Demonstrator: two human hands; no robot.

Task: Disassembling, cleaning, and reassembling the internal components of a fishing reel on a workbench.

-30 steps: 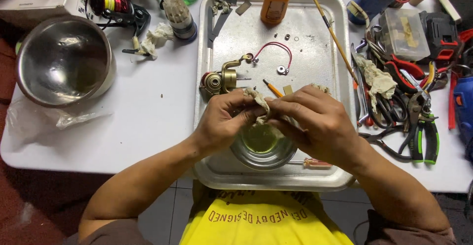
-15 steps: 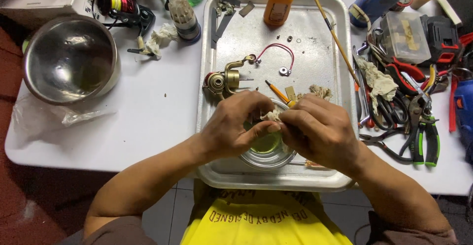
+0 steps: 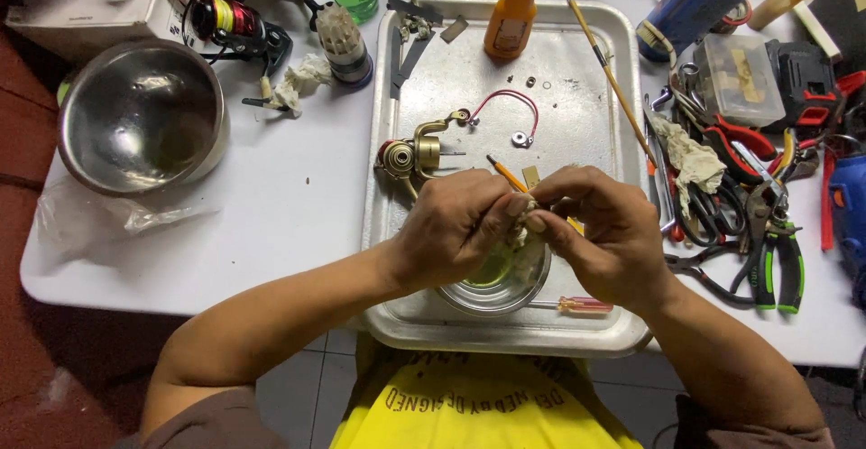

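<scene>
At the left end of the white worktop stands a steel mixing bowl, close to the left edge, with a crumpled clear plastic bag below it. A bare strip of worktop lies between the bowl and the metal tray; this is the widest open room for moving. The tray's near rim overhangs the worktop's front edge.

On the tray, a gold reel part lies at the left rim, its long axis running left to right, with its bail arm pointing toward a red wire. An orange bottle stands upright at the far rim.

The left hand is curled, thumb and fingers pinching a small pale wad of cloth from the left. The right hand pinches the same wad from the right, knuckles up. Both forearms converge from the near corners. The wad is held just above a round glass dish at the tray's near edge; its orientation cannot be determined. A small screwdriver lies beside the dish, its axis left to right.

To the right, pliers and other tools crowd the worktop.
</scene>
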